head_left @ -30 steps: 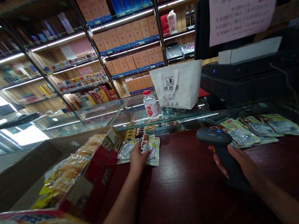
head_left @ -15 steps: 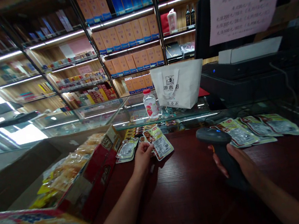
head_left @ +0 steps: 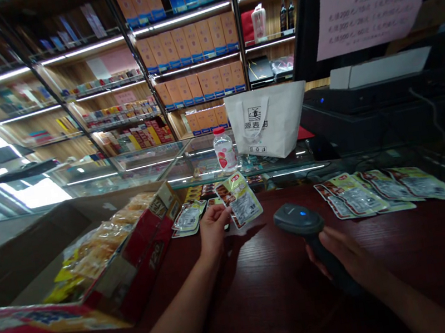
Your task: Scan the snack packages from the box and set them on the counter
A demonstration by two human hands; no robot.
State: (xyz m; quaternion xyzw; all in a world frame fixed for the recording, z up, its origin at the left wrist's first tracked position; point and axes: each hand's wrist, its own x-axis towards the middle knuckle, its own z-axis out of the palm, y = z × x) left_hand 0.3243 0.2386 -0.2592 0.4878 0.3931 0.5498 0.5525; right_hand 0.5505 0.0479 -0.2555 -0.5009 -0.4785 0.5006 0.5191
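Just below mid-frame I see the left hand pinching a flat packet by its edge, tilted up above the counter. The right hand is wrapped round a scanner at lower right of centre, its head near the packet but apart. This looks like the scanning step; the next move calls for bringing the packet's printed face and scanner into line.

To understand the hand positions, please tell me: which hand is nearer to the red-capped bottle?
Left. The left hand, pinching a packet, is on the near side of the bottle; the right hand, holding a scanner, is farther off, toward the right.
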